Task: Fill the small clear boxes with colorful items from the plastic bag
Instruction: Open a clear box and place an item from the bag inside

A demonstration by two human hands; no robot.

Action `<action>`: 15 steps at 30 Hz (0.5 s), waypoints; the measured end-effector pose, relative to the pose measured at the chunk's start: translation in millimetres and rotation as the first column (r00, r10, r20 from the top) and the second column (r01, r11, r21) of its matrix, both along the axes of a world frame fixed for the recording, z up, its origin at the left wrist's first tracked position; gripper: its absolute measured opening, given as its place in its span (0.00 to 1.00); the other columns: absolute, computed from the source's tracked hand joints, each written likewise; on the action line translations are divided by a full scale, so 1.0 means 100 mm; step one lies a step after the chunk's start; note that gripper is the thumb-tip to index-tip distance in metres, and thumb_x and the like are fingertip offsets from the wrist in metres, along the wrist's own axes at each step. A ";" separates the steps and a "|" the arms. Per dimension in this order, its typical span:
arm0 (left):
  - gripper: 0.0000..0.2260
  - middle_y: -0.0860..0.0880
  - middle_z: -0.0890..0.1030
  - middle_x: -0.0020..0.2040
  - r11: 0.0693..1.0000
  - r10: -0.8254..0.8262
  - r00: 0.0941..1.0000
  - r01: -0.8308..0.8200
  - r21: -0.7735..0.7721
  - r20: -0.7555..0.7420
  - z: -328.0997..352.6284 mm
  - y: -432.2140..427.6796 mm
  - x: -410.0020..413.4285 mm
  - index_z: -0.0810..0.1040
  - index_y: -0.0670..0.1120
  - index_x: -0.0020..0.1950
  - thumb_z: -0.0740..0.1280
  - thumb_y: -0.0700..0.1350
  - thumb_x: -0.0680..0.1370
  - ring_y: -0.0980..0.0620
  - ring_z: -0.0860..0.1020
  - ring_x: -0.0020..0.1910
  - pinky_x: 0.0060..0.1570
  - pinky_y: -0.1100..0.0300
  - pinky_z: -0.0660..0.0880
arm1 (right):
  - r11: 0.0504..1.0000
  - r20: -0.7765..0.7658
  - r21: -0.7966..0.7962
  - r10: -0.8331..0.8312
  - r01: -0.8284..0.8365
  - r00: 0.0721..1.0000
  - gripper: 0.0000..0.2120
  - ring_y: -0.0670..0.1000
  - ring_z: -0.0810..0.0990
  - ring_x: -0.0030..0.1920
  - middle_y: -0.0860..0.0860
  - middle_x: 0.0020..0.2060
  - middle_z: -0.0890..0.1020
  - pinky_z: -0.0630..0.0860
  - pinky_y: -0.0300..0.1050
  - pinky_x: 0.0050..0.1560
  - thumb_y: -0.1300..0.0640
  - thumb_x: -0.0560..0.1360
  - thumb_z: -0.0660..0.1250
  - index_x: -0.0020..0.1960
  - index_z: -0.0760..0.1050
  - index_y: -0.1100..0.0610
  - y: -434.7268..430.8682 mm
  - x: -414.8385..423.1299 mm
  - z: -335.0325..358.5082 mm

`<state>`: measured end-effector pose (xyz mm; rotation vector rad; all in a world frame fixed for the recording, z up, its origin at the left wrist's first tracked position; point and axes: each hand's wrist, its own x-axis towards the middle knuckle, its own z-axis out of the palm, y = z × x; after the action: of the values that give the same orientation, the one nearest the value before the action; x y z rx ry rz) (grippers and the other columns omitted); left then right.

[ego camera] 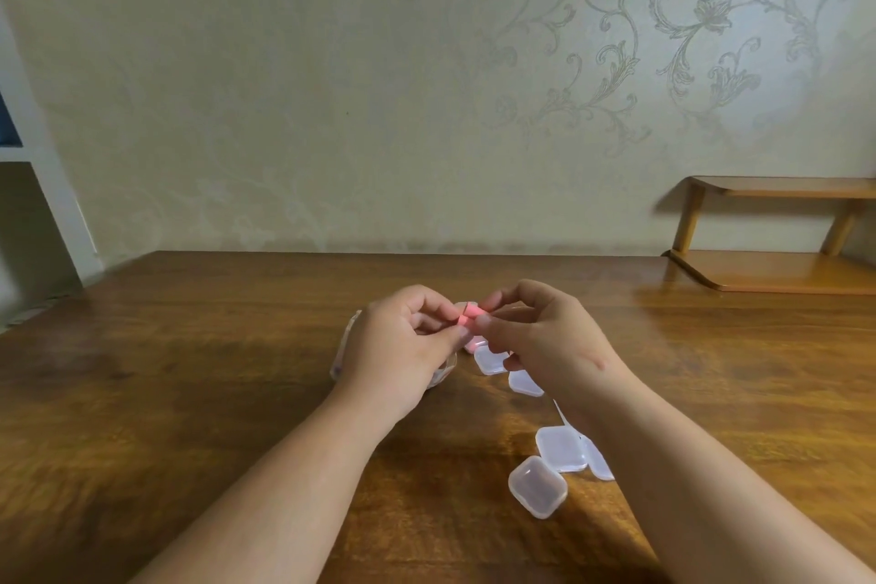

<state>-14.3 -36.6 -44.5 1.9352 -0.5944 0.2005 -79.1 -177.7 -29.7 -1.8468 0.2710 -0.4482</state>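
My left hand (403, 341) and my right hand (545, 337) meet above the middle of the wooden table (189, 394), and both pinch a small pink item (467, 317) between their fingertips. The clear plastic bag (343, 346) lies under my left hand, mostly hidden. Several small clear boxes lie closed on the table: one (488, 358) just below the fingertips, one (524, 382) beside my right wrist, and a group near my right forearm (538, 486) (559, 447). A pinkish box (474, 343) sits below the pink item.
A patterned wall stands behind the table's far edge. A two-tier wooden shelf (777, 270) rests at the back right. A white frame (52, 204) rises at the far left.
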 end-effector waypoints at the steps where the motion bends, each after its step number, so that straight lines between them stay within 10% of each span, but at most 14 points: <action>1: 0.06 0.58 0.84 0.40 1.000 -0.004 1.000 0.004 0.000 0.000 0.00 0.00 0.00 0.81 0.54 0.45 0.77 0.48 0.72 0.60 0.82 0.42 0.45 0.55 0.83 | 1.000 0.009 0.000 -0.003 0.003 1.000 0.07 0.48 0.83 0.39 0.49 0.38 0.86 0.81 0.48 0.43 0.53 0.72 0.75 0.47 0.79 0.53 0.00 0.00 0.01; 8: 0.07 0.61 0.81 0.37 0.967 -0.186 0.979 0.167 0.192 0.086 0.00 -0.01 -0.07 0.79 0.58 0.40 0.76 0.49 0.73 0.61 0.79 0.39 0.35 0.72 0.73 | 0.987 0.071 -0.031 -0.155 0.157 0.985 0.06 0.50 0.85 0.40 0.47 0.37 0.86 0.83 0.54 0.46 0.56 0.73 0.75 0.44 0.78 0.53 -0.16 0.02 0.04; 15: 0.12 0.60 0.82 0.46 0.662 -0.452 0.869 0.478 0.578 -0.201 0.02 -0.05 -0.20 0.83 0.56 0.48 0.74 0.62 0.70 0.61 0.79 0.46 0.48 0.60 0.79 | 0.975 0.051 -0.058 -0.214 0.217 0.976 0.07 0.51 0.84 0.40 0.48 0.38 0.86 0.82 0.54 0.44 0.52 0.72 0.75 0.43 0.78 0.52 -0.20 0.04 -0.01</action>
<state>-33.9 -41.5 -42.2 2.3085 -1.2267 -0.4208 -75.2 -197.9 -30.8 -1.8741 0.4338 -0.6534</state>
